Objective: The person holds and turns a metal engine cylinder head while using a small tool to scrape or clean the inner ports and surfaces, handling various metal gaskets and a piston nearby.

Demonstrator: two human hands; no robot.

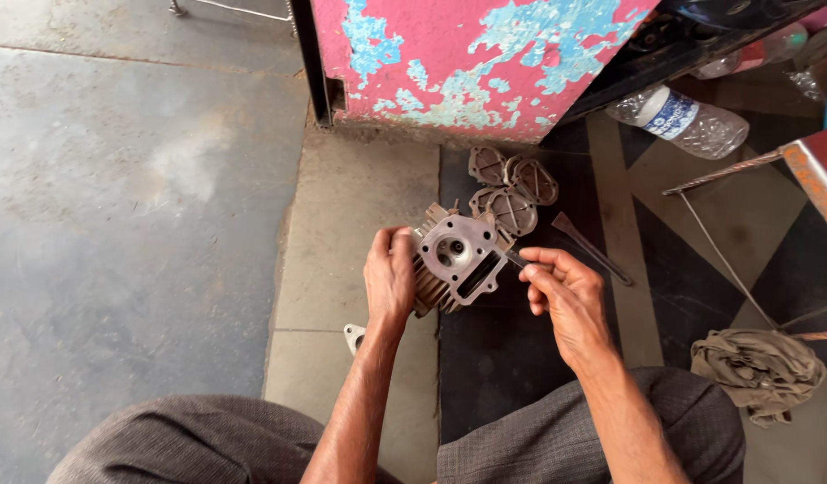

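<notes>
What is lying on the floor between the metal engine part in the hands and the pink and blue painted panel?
In the head view, three small round metal covers lie there, between the finned engine part and the peeling panel.

Single head-worn view, looking steeply down from above, close over the lap and the tiled floor [359, 206]

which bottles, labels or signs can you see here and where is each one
Plastic bottle: lying on its side on the dark floor at upper right, clear and crumpled, with a white-and-blue label band.
Second bottle: further back at top right under the dark frame, clear with a reddish label, partly hidden.
No signs or screens in view.
</notes>
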